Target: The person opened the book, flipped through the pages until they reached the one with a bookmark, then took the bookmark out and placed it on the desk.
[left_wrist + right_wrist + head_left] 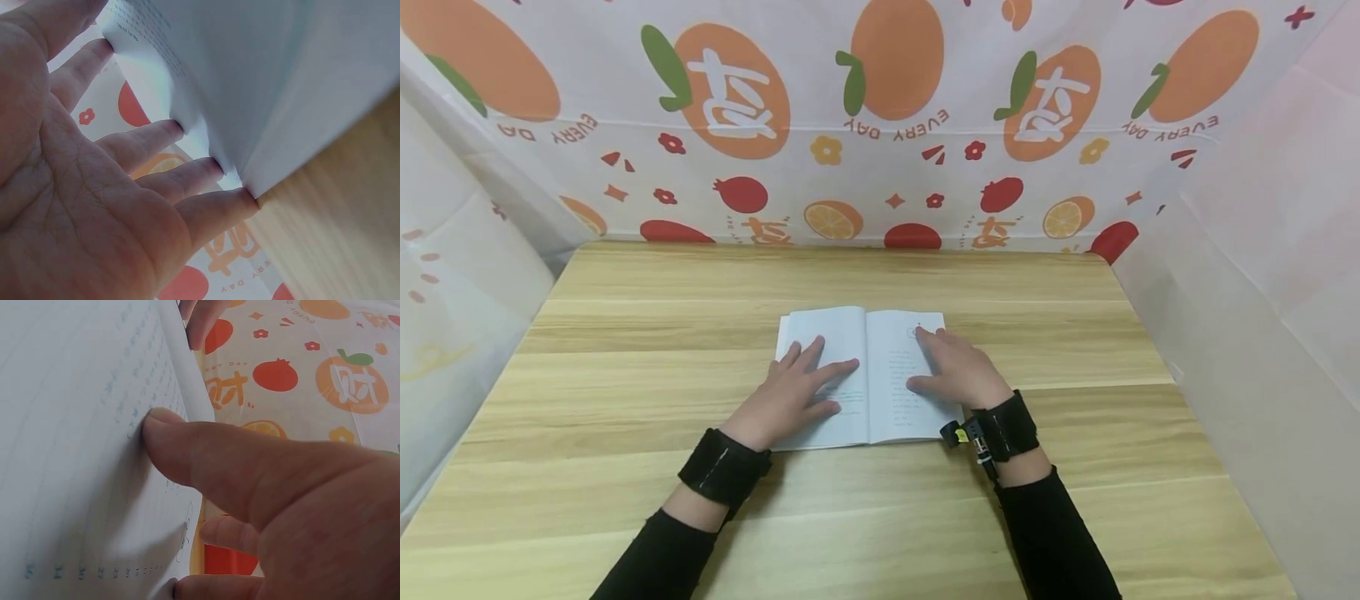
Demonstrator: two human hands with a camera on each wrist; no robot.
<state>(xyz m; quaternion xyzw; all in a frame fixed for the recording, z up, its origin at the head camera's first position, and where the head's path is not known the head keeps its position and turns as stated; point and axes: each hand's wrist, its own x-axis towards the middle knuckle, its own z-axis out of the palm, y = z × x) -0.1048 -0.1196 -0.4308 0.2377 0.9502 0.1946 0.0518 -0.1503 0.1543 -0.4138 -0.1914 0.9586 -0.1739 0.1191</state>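
An open book with white pages lies on the wooden table, its spine running away from the person. On the left page rests the left hand, fingers spread and nearly straight; in the left wrist view its fingertips press on the paper. The right hand lies over the right page and its outer edge, thumb and fingers extended. Its thumb touches the page beside lines of writing and a column of numbers in the right wrist view. Part of each page is hidden under the hands.
The wooden table extends around the book on all sides. A white curtain printed with fruit hangs behind its far edge, and pale cloth hangs along the right side. Black straps circle both wrists; the right one carries a small camera.
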